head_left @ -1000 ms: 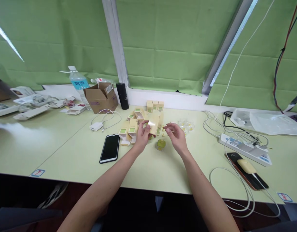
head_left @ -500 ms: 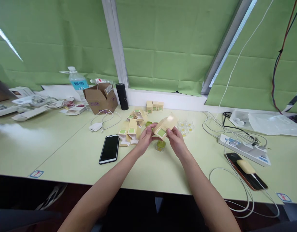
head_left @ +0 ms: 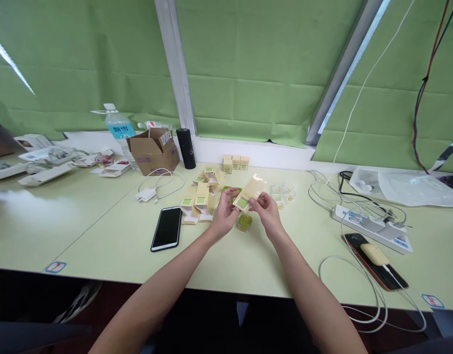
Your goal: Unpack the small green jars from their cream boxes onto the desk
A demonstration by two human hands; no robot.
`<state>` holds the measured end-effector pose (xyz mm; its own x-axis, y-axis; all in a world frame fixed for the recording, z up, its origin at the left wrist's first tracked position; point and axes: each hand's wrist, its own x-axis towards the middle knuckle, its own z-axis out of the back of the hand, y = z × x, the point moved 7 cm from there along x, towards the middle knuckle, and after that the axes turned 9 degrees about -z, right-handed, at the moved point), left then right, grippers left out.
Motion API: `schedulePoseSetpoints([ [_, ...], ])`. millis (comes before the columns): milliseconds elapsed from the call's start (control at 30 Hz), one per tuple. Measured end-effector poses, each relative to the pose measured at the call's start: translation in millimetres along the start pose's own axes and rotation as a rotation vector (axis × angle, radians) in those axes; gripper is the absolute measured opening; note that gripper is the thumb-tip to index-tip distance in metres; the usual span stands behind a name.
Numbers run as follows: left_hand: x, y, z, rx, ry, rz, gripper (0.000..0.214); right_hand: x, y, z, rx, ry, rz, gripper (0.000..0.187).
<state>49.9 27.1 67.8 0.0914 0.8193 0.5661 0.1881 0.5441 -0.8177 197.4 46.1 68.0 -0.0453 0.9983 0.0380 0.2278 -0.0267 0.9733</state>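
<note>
A cream-coloured small carton [head_left: 252, 191] with a green square label is held up between both my hands, looking flattened and tilted. My left hand [head_left: 225, 212] grips its lower left side. At the right edge, the thumb and fingers of my right hand [head_left: 266, 211] pinch it. Just below, a small clear container with a green lid [head_left: 244, 222] stands on the table. Another green-lidded piece [head_left: 231, 191] shows partly behind my left hand. Several opened cartons [head_left: 200, 200] lie to the left, and several small clear cups [head_left: 283, 194] with yellow bottoms stand to the right.
Several closed little boxes [head_left: 236, 161] stand near the wall. A phone [head_left: 167, 228] and a white charger [head_left: 146, 194] lie left. A cardboard box [head_left: 156, 155] and black flask [head_left: 186, 149] stand behind. At right are a power strip [head_left: 374, 228], loose cables and another phone [head_left: 392, 281].
The carton has gone from a more open, boxy shape to a flatter one. My left hand has shifted slightly down along it, and more of the green-lidded piece behind shows.
</note>
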Motion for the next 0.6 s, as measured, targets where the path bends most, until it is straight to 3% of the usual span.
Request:
schedulePoseSetpoints([
  [133, 0.6, 3.3, 1.8, 0.02, -0.009, 0.008, 0.058, -0.3, 0.9, 0.3, -0.005, -0.018, 0.045, 0.056],
  [400, -3.9, 1.0, -4.7, -0.016, 0.09, -0.028, 0.056, 0.6, 0.0, 9.1, 0.172, -0.049, -0.021, 0.055],
  [600, -2.7, 6.9, -1.7, 0.002, 0.021, 0.039, 0.061, -0.7, -2.2, 4.6, 0.201, -0.033, -0.072, 0.058],
])
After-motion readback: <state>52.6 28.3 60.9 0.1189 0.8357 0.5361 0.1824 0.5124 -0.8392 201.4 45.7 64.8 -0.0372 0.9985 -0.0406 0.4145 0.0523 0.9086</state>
